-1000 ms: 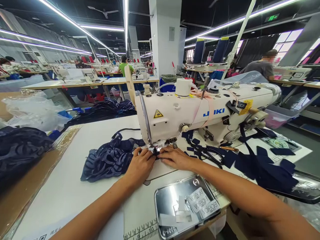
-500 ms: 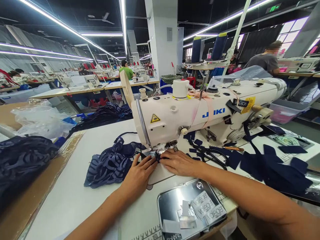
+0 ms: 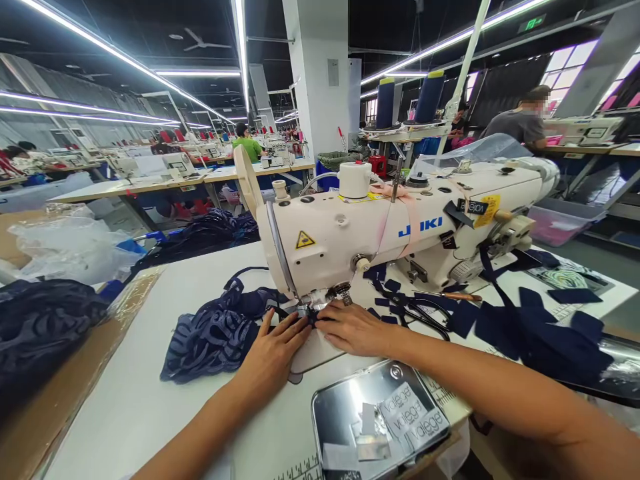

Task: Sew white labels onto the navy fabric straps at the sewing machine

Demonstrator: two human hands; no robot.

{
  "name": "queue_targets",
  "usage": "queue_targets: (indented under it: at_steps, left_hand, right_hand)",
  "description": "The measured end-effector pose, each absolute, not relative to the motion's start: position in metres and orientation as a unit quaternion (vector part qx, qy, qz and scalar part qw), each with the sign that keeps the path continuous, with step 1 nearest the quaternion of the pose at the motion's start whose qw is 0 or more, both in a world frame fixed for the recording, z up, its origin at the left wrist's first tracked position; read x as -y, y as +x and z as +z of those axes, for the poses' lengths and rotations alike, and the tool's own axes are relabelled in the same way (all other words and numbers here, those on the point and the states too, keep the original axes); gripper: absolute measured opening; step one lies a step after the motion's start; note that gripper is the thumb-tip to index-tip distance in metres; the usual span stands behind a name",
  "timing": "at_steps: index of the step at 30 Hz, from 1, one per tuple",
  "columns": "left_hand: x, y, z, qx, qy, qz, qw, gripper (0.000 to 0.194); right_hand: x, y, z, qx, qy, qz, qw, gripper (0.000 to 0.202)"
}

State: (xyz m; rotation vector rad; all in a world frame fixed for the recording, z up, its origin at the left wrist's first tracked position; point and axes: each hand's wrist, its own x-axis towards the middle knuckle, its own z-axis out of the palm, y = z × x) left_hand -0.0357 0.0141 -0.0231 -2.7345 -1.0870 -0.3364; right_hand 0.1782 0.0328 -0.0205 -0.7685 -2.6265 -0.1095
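Note:
A white sewing machine (image 3: 340,227) stands on the table, its needle area just above my fingertips. My left hand (image 3: 280,343) lies flat with fingers spread on dark fabric left of the presser foot. My right hand (image 3: 353,328) rests at the right of the needle area, fingers bent together on a small dark piece of the fabric; the fingertips are partly hidden. The navy patterned garment (image 3: 210,340) lies bunched to the left of my left hand and runs in toward the needle.
A metal tin (image 3: 345,407) with white labels lies in front of the machine. Black scissors (image 3: 425,313) and navy fabric pieces (image 3: 545,333) are at the right. A dark fabric pile (image 3: 45,333) sits at the left. People work at other tables behind.
The whole view has shifted slightly, so the machine and table appear a little further left. Both hands stay by the needle area, with hardly any movement relative to the machine.

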Motion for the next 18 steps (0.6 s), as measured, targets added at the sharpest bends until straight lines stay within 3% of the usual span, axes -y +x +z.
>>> queue_targets:
  at_steps: [8, 18]
  left_hand:
    - [-0.018, -0.034, -0.005, 0.38, -0.922, -0.052, 0.06, 0.048]
    - [-0.038, -0.039, -0.009, 0.368, -0.923, -0.076, 0.083, 0.046]
  right_hand:
    - [-0.035, 0.176, -0.02, 0.936, -0.301, -0.028, 0.18, 0.027]
    - [-0.044, 0.178, -0.015, 0.925, -0.33, 0.054, 0.18, 0.036]
